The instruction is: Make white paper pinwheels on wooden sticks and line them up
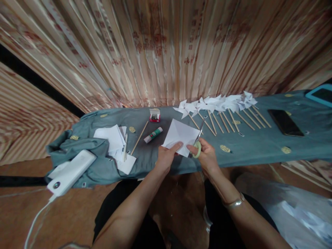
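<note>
My left hand [166, 157] pinches the near corner of a white creased square of paper [180, 135], held up over the grey-blue cloth [254, 145]. My right hand [206, 155] is closed on a pair of scissors [199, 140] with pale green handles, blades pointing away along the paper's right edge. Both hands meet at the paper's lower edge.
A row of several white paper pinwheels on wooden sticks [220, 107] lies at the back right. A glue stick [153, 134], a red pin box [155, 115], a loose wooden stick [139, 137] and a pile of white paper [114, 140] lie left. A white power bank [71, 172] and black phone [285, 122] flank the cloth.
</note>
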